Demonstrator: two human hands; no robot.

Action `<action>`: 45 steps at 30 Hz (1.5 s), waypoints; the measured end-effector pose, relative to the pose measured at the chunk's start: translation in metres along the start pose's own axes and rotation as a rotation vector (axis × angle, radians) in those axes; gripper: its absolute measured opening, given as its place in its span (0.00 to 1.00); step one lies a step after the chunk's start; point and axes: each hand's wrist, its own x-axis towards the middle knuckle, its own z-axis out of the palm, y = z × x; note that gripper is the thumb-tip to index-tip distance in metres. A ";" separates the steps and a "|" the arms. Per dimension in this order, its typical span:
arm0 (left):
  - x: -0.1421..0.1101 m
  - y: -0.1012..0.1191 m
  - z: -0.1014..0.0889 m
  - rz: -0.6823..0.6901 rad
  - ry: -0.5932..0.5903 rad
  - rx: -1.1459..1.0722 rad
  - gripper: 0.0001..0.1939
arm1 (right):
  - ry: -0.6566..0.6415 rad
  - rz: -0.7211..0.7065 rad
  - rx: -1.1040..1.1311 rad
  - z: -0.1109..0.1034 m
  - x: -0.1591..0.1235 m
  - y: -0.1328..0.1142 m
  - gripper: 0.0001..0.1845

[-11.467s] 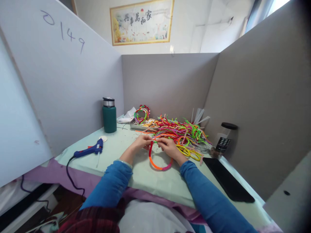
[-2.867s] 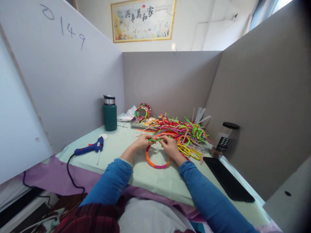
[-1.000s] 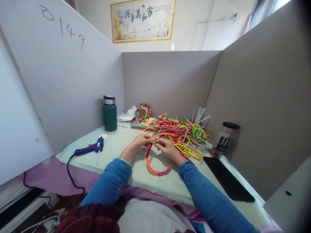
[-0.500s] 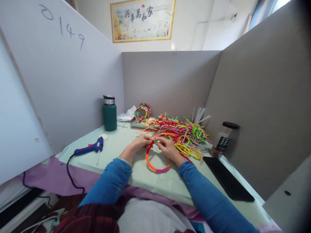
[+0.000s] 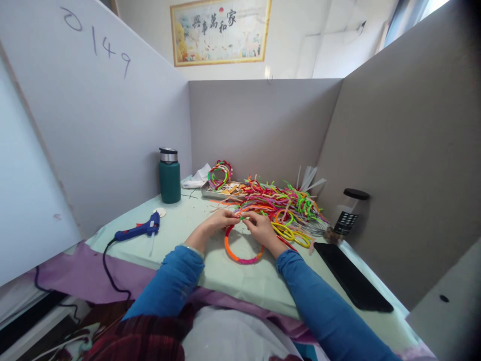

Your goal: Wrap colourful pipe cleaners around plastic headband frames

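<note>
A ring (image 5: pixel 246 260) wrapped in red, orange and magenta fuzzy pipe cleaner hangs upright or tilted between my hands over the table. My left hand (image 5: pixel 221 220) pinches the ring's top, its fingertips closed on the red part. Fingers of my right hand (image 5: pixel 262 229) are closed on a short green pipe cleaner (image 5: pixel 241 217) at the same spot. The fingertips of both hands nearly meet there and hide part of the green piece. Behind them lies a heap of colourful pipe cleaners (image 5: pixel 278 198).
A metal tray (image 5: pixel 221 194) holds small pieces and finished-looking rings (image 5: pixel 220 175). Yellow rings (image 5: pixel 287 233) lie right of my hands. At left are a blue glue gun (image 5: pixel 137 232) and a green bottle (image 5: pixel 170 175); at right, a black phone-like slab (image 5: pixel 353 276) and a jar (image 5: pixel 347 213).
Both hands stay near the same place. The ring has swung up and tilted slightly, and the green pipe cleaner shifts between my fingertips. Earlier, its green end stretched out longer between them.
</note>
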 end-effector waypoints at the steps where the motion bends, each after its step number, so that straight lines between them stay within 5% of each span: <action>1: 0.001 0.000 0.000 -0.011 0.009 0.002 0.16 | -0.002 0.001 -0.007 0.000 0.000 0.000 0.11; 10: 0.000 0.002 0.003 0.019 0.055 0.052 0.10 | -0.004 0.001 -0.052 0.000 -0.001 0.000 0.11; 22: 0.004 -0.003 -0.002 0.115 0.041 0.068 0.15 | -0.021 0.042 -0.097 -0.001 0.001 -0.001 0.09; 36: 0.002 0.007 -0.001 0.251 0.280 0.306 0.08 | -0.062 -0.030 -0.159 0.001 0.002 -0.001 0.09; 45: 0.002 0.005 0.000 0.250 0.204 0.205 0.10 | -0.149 -0.081 -0.040 0.000 0.001 0.003 0.10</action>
